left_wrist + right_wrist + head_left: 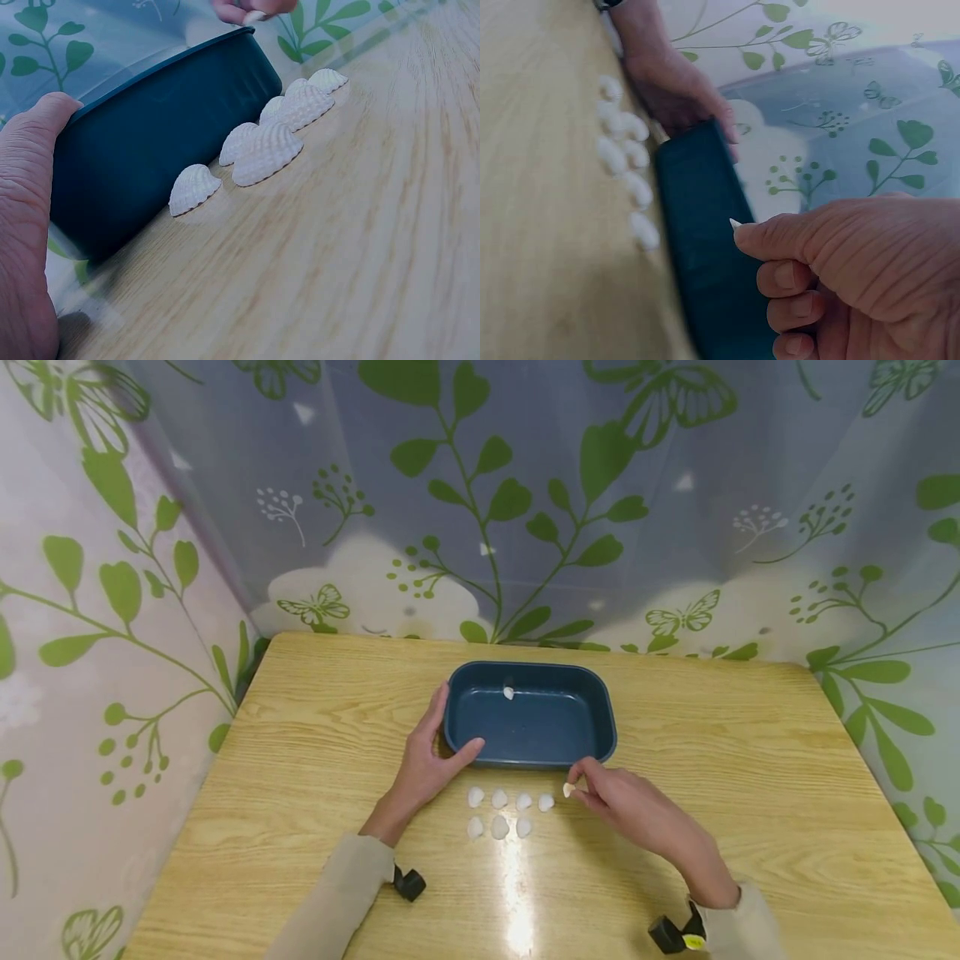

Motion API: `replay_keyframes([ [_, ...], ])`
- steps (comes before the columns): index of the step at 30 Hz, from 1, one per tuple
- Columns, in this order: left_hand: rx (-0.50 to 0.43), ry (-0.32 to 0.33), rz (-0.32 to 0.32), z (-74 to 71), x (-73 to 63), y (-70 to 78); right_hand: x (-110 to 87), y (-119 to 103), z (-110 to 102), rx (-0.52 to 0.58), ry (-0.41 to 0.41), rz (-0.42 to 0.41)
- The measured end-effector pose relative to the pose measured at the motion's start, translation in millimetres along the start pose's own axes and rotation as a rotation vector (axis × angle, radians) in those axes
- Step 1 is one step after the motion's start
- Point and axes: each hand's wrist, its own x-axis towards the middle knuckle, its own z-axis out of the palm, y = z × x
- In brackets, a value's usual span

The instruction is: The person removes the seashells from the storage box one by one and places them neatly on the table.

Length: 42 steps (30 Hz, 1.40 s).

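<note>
My right hand (pixel 626 802) pinches a small white seashell (pixel 568 790) between thumb and forefinger, just in front of the dark blue tub's near right corner. In the right wrist view only the shell's pointed tip (pixel 735 223) shows past the thumb. My left hand (pixel 423 768) grips the left end of the tub (pixel 525 765), fingers along its outer side and thumb at the front rim. One white shell (pixel 508 693) lies inside the tub, near its back wall. Several ribbed white shells (pixel 268 154) lie on the table in two rows before the tub.
The wooden table (pixel 337 693) reaches back to a curtain (pixel 525 527) printed with green leaves and butterflies. Black wrist cameras sit on both forearms, one below the left hand (pixel 409 885) and one by the right cuff (pixel 667 935).
</note>
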Motion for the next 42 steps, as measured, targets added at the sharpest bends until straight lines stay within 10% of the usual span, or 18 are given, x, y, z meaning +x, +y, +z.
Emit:
replay_keyframes([
  [22, 0.007, -0.004, -0.005, -1.1, 0.3, -0.2, 4.3, 28.8, 35.6, -0.011, -0.016, 0.001],
  [42, 0.004, -0.001, -0.009, -0.7, 0.9, 0.9, 20.0, -3.7, -6.8, 0.028, 0.091, -0.068],
])
